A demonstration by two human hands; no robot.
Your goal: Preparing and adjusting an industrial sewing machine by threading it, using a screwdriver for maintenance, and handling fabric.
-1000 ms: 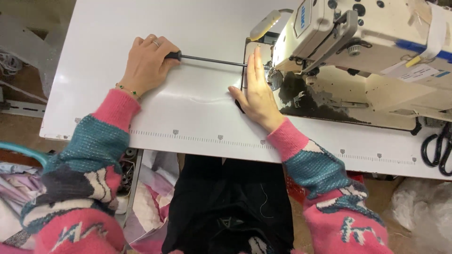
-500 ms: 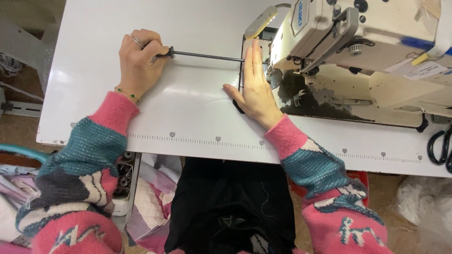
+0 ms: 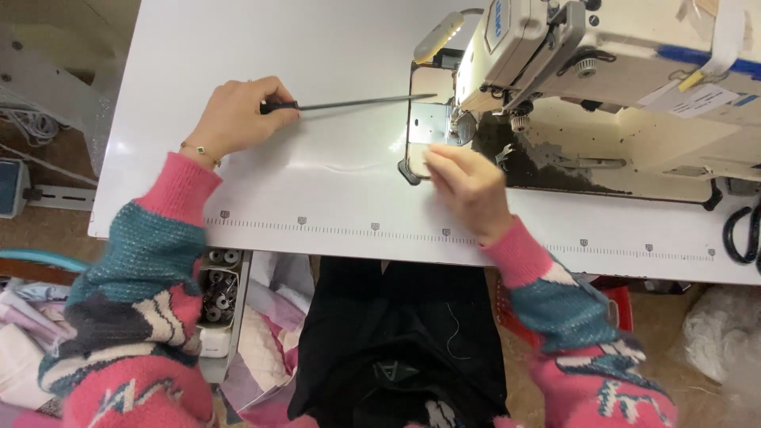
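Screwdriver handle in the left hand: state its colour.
Black. The long metal screwdriver shows its handle between the left hand fingers, best seen in the head view.

Looks like a sewing workshop: industrial sewing machine (image 3: 602, 71) set into a white work table (image 3: 317, 71) with a ruler scale along the near edge; thread spools (image 3: 218, 285) (in a small bin) below that table, fabric scraps (image 3: 261, 349) beside them.

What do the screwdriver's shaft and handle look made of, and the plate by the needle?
Screwdriver: the shaft looks like bare grey metal, thin, with a dull sheen; the handle in the left hand looks like black plastic or rubber, mostly hidden. Needle plate: polished metal, going by its bright glare. The right hand rests beside it.
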